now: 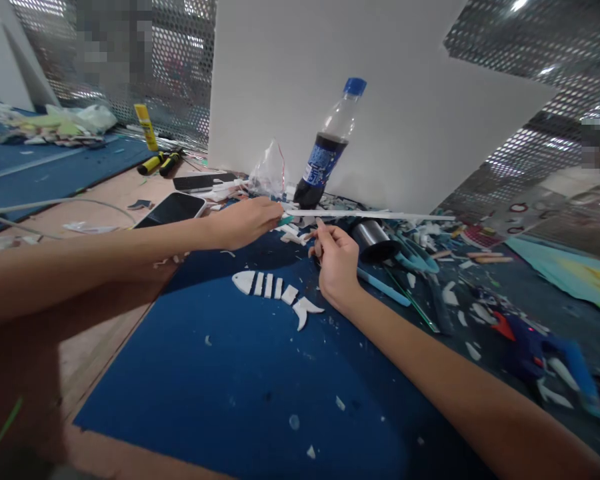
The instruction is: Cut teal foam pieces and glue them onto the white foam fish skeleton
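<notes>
My left hand (250, 221) is closed at the left end of a long thin white strip (380, 215), which reaches out level to the right. Below the strip, my right hand (339, 263) has its fingers curled together, the fingertips close under it. Whether those fingers hold something small, I cannot make out. On the blue mat (205, 380) between my forearms lies a fish skeleton of separate white pieces: a pointed head (243, 281), several short bars (269, 285) and a forked tail (306, 309).
A tilted cola bottle (323, 157) stands behind my hands, before a white board (290, 80). White scraps, a wire spool (375, 240), blue scissors (415, 257) and a glue gun (530, 347) lie right. A phone (173, 209) and glue stick (146, 127) are left.
</notes>
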A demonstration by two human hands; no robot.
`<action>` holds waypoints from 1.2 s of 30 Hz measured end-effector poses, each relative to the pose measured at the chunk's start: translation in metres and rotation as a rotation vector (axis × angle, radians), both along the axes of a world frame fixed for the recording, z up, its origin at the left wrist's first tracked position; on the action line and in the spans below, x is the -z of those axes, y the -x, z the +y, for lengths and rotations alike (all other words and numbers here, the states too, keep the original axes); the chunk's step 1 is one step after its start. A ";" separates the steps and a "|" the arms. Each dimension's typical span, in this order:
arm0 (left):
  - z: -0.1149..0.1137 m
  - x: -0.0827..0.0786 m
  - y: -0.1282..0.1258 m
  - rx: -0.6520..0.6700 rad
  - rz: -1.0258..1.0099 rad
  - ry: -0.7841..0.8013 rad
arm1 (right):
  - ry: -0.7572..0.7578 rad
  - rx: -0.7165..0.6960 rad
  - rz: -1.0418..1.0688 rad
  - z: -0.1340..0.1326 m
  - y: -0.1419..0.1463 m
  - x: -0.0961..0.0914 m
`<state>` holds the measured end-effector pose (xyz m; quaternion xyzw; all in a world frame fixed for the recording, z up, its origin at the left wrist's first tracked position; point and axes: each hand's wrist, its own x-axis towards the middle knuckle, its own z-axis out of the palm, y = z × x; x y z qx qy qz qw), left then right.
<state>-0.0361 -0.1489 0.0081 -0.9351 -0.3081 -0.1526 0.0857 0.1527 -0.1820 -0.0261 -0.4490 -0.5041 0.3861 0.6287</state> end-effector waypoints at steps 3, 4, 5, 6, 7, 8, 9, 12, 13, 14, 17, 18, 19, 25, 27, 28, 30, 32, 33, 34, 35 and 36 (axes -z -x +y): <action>-0.004 -0.001 -0.002 0.049 0.107 -0.056 | 0.005 0.013 -0.001 0.001 0.000 0.000; -0.006 0.000 -0.003 0.078 0.166 -0.099 | 0.002 0.013 -0.001 0.001 0.000 0.000; -0.007 0.001 -0.004 0.104 0.216 -0.137 | -0.001 0.012 -0.002 0.001 0.000 0.000; -0.009 0.003 -0.005 0.129 0.253 -0.160 | -0.002 0.011 -0.003 0.001 0.000 0.000; -0.010 0.005 -0.006 0.152 0.277 -0.168 | -0.002 0.009 -0.004 0.001 0.000 0.000; -0.010 0.007 -0.006 0.170 0.289 -0.165 | -0.001 0.008 -0.004 0.001 0.001 0.000; -0.009 0.008 -0.006 0.183 0.292 -0.153 | 0.000 0.008 -0.005 0.001 0.001 0.000; -0.005 0.013 -0.005 0.182 0.261 -0.084 | 0.001 0.007 0.009 0.000 0.001 -0.001; -0.004 0.014 -0.004 0.173 0.246 -0.061 | 0.001 0.006 0.017 0.000 0.001 -0.001; -0.003 0.015 -0.004 0.160 0.235 -0.049 | 0.001 0.005 0.023 0.001 0.001 -0.001; -0.004 0.015 -0.005 0.116 0.234 -0.091 | 0.002 0.000 0.029 0.001 0.001 0.000; -0.005 0.015 -0.005 0.104 0.244 -0.123 | 0.003 -0.002 0.028 0.001 0.001 0.000; -0.006 0.014 -0.005 0.101 0.256 -0.152 | 0.003 -0.003 0.026 0.001 0.001 0.000; -0.007 0.012 -0.007 0.222 0.301 -0.202 | -0.003 0.009 0.016 0.000 0.001 -0.001; -0.005 0.012 -0.006 0.254 0.287 -0.180 | 0.000 0.006 0.015 -0.001 0.001 -0.001; -0.003 0.012 -0.005 0.255 0.267 -0.159 | 0.003 0.007 0.014 0.000 0.001 -0.001; 0.000 0.010 -0.002 0.207 0.171 -0.085 | 0.008 0.010 0.012 0.000 0.000 0.000; 0.004 0.007 0.001 0.098 -0.034 0.023 | 0.008 0.016 0.005 0.000 0.000 0.000; 0.005 0.005 0.002 0.034 -0.165 0.090 | 0.003 0.017 -0.003 0.000 -0.001 0.000; 0.006 0.003 0.002 -0.027 -0.303 0.162 | -0.005 0.017 -0.014 0.000 -0.001 0.000; 0.007 0.001 0.002 -0.080 -0.434 0.237 | -0.015 0.019 -0.030 0.000 -0.001 -0.001; 0.006 0.000 0.001 -0.117 -0.546 0.314 | -0.027 0.024 -0.049 -0.001 0.000 -0.002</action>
